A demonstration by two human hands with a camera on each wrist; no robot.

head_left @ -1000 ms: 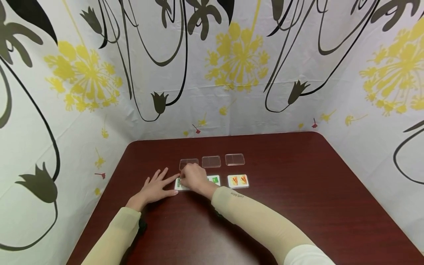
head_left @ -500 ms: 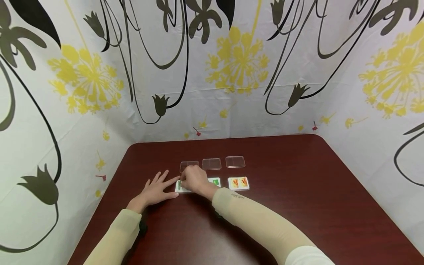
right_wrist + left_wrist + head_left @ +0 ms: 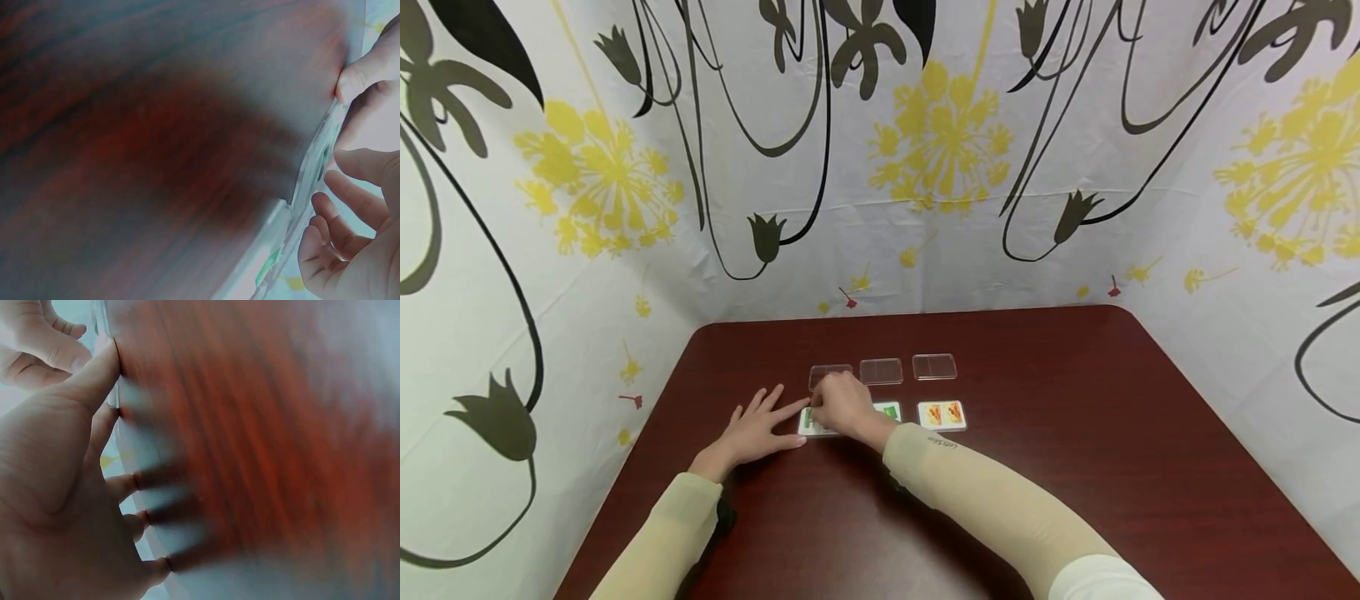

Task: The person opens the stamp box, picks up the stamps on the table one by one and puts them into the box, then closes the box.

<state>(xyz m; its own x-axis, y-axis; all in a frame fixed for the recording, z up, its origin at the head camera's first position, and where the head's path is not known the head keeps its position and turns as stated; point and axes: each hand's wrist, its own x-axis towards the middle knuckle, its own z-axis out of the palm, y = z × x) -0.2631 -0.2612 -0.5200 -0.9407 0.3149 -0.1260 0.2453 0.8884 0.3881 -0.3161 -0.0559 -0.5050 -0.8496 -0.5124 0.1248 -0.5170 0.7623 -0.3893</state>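
In the head view, my left hand [image 3: 750, 435] lies with fingers spread at the left end of a flat white picture case [image 3: 815, 423]. Its index finger and thumb touch the case's edges. My right hand [image 3: 844, 406] is over the same case, fingers bent, thumb and index finger down at it. The right wrist view has the right thumb [image 3: 357, 164] against the clear-edged case [image 3: 317, 161]; whether anything is pinched is hidden. Partly behind the right hand lies a second case [image 3: 891, 411] with a green picture. Farther right is a case with orange pictures [image 3: 942, 415].
Three clear plastic trays, a left one [image 3: 822, 375], a middle one [image 3: 881, 372] and a right one [image 3: 934, 367], form a row behind the picture cases. They lie on a dark red wooden table [image 3: 1075, 467]. A flower-patterned cloth [image 3: 925, 250] stands around the far sides.
The whole head view shifts slightly downward, then a little to the right. Both hands stay in place at the left picture case, with no clear change in the fingers.
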